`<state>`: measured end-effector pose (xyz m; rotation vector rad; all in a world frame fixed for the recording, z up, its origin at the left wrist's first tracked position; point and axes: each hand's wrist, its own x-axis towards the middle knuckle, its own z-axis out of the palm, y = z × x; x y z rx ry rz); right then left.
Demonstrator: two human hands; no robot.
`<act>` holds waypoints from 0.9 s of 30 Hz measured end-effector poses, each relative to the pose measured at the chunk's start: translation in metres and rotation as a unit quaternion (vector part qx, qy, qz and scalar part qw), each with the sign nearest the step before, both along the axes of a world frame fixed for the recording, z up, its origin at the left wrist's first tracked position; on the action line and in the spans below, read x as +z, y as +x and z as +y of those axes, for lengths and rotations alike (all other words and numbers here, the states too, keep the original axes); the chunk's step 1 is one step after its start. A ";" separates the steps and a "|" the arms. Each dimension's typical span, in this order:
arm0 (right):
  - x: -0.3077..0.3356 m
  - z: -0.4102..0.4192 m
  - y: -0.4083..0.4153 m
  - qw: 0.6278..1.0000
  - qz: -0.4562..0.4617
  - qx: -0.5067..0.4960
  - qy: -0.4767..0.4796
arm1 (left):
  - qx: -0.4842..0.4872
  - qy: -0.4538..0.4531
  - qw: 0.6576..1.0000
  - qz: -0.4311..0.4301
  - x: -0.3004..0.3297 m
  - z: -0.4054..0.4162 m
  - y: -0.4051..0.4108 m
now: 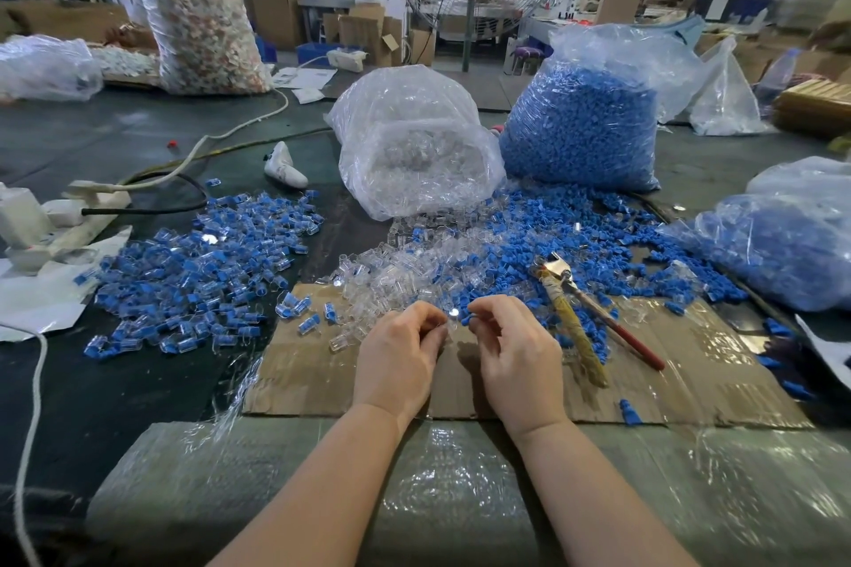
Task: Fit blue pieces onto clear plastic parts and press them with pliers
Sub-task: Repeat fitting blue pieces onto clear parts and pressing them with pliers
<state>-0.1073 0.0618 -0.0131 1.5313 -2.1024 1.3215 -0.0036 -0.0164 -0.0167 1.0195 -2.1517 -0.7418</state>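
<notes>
A clear plastic part (449,321) is pinched in the left hand (399,359) and a blue piece (466,319) in the right hand (515,355), above the cardboard sheet (690,364); pliers (585,313) lie just right. No legible writing is seen.

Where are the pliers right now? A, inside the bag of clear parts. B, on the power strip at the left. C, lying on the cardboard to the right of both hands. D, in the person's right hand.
C: the pliers lie untouched on the cardboard sheet, right of the right hand, while both hands work together on small pieces.
</notes>
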 end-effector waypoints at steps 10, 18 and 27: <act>0.002 -0.001 0.001 1.000 -0.020 0.023 0.000 | -0.018 0.049 0.998 0.035 0.004 0.002 0.002; 0.000 0.000 0.000 0.999 -0.011 0.035 0.009 | -0.030 0.058 0.996 0.056 0.005 0.002 0.001; -0.004 -0.002 0.000 0.998 0.009 0.018 0.060 | -0.047 0.068 0.995 0.056 0.004 0.001 0.002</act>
